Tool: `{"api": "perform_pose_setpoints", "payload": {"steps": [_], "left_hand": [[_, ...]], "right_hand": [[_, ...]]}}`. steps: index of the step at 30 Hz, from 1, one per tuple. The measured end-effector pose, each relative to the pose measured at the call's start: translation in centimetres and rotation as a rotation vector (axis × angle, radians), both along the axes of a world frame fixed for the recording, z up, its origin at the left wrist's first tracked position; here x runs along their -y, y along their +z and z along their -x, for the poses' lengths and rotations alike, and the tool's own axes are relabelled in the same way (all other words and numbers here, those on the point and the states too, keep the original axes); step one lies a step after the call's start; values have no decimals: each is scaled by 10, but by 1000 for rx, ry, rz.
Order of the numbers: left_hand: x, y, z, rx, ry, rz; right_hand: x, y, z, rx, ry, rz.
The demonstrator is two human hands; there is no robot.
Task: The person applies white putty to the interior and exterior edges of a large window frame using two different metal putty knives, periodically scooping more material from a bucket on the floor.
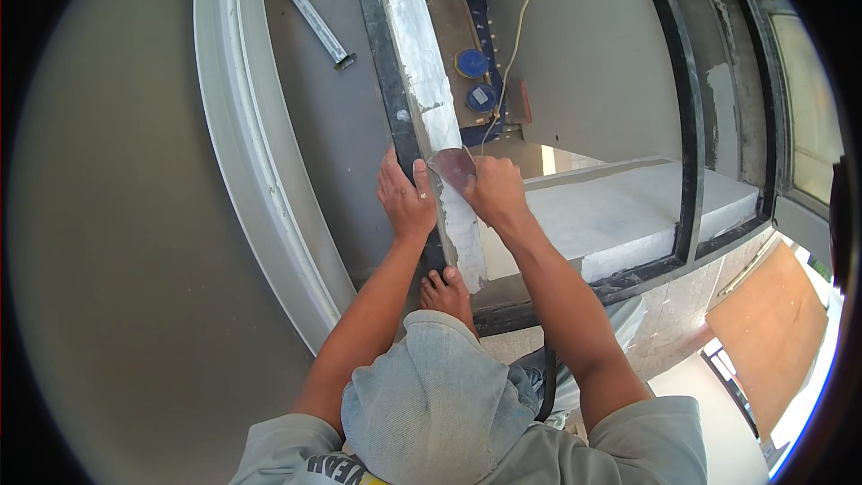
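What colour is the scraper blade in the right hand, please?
The scraper blade in the right hand looks dull reddish-brown, best seen in the head view.

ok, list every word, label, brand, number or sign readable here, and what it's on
Grey shirt: dark lettering at the lower edge; wording not copied here.
Nearer blue round container: pale label, too small to read.
Scraper in the right hand: no lettering legible.
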State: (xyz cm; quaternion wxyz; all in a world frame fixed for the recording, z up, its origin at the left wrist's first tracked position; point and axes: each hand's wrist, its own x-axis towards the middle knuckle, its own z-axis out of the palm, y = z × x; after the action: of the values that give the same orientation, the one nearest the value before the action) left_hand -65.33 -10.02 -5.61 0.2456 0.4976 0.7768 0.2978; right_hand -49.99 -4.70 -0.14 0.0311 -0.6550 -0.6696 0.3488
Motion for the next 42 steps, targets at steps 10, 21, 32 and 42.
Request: {"api": "perform_pose_setpoints", "payload": {"steps": [10,21,32,42], "left_hand": [[2,-2,1,-13,8,13],[2,-4,3,-15,24,8],[2,1,6,-27,28,18],[3,-1,6,-57,20,17]], "right_hand": [[-98,11,28,60,-91,-48],[-148,7,15,-67,-249,-155],[-121,-27,12,-265,-273,-49],[-178,20,-23,-277,-202,-90]]}}
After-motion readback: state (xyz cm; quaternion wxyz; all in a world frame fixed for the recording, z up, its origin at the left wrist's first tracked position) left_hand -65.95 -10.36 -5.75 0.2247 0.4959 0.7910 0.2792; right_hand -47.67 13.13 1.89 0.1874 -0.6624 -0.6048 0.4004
